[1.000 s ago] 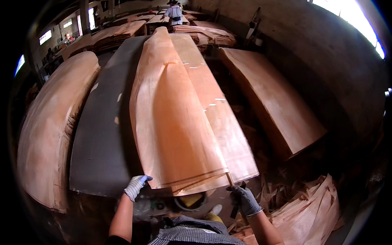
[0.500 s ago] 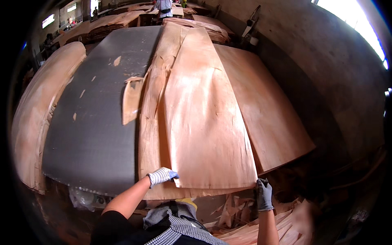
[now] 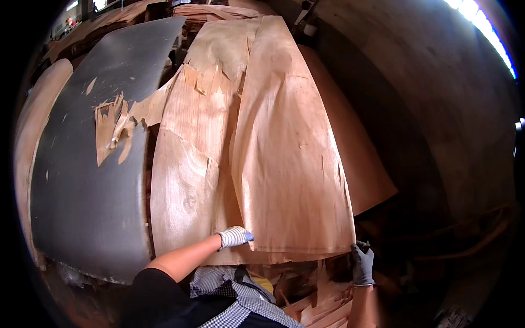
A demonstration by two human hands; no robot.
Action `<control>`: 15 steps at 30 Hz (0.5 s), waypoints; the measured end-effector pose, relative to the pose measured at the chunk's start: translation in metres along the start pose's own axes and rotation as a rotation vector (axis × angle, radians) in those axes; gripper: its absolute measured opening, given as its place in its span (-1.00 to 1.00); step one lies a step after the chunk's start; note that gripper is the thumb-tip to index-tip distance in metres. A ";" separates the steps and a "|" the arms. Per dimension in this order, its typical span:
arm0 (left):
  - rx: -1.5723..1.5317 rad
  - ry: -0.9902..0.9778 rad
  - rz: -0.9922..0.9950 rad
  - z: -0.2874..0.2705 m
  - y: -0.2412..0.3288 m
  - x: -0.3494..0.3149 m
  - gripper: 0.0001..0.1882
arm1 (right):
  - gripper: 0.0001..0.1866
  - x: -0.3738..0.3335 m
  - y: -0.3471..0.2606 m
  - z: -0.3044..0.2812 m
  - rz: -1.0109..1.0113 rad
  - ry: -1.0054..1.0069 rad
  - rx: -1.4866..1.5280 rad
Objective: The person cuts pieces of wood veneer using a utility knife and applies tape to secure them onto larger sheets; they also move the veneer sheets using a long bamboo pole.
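Checked apron (image 3: 216, 281) and dark sleeve (image 3: 147, 298) at bottom, cut off by lower edge. Right forearm partly out of frame too. Pale wood scraps (image 3: 328, 306) heaped below, half hidden by shadow and the right arm.

Left hand (image 3: 236, 236), striped glove with blue fingertips: closed, pinching near left corner of the veneer sheet (image 3: 290, 164). Right hand (image 3: 362, 263), grey glove: fingers closed on near right corner; exact fingertip contact hard to see. Sheet lies lengthwise between the hands and away from the person, rippled, left edge raised, right edge slightly split.

Under it and showing to its left, a second sheet (image 3: 186, 180), cracked, its far left side ragged; the rest is covered. Left of that, dark board (image 3: 98, 180) with torn veneer pieces (image 3: 112, 128) on top. Below its near edge, probably crumpled clear plastic (image 3: 71, 276), too dim to be sure.

Left stack (image 3: 41, 120) runs into the black lens rim. Right stack (image 3: 372, 186) partly covered by the sheet. Far stack (image 3: 213, 11) cropped at top; any lettering there too small to read. Wall (image 3: 410, 98) mostly shadow, window (image 3: 481, 27) blown out.
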State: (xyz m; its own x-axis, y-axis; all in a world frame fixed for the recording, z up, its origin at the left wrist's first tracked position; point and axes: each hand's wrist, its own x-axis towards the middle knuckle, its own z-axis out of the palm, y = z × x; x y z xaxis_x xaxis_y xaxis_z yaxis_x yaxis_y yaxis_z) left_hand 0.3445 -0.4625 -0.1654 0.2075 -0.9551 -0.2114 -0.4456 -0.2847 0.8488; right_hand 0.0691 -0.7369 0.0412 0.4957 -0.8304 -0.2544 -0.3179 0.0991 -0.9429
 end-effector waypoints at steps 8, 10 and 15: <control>-0.341 0.442 -0.285 0.093 -0.035 0.071 -0.57 | -0.87 0.050 0.051 -0.038 0.043 -0.057 0.117; -0.465 0.597 -0.352 0.115 -0.051 0.083 -0.57 | -0.88 0.068 0.070 -0.052 0.067 -0.065 0.137; -0.561 1.349 -0.799 0.215 -0.136 0.082 -0.68 | -0.91 0.113 0.117 -0.073 0.146 -0.023 0.175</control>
State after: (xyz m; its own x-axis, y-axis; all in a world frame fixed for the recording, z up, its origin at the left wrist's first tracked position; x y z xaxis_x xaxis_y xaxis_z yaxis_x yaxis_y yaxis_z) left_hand 0.2353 -0.5199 -0.4022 0.9004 0.2441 -0.3601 0.4216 -0.2858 0.8606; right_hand 0.0289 -0.8588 -0.0819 0.4736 -0.7878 -0.3937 -0.2438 0.3123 -0.9182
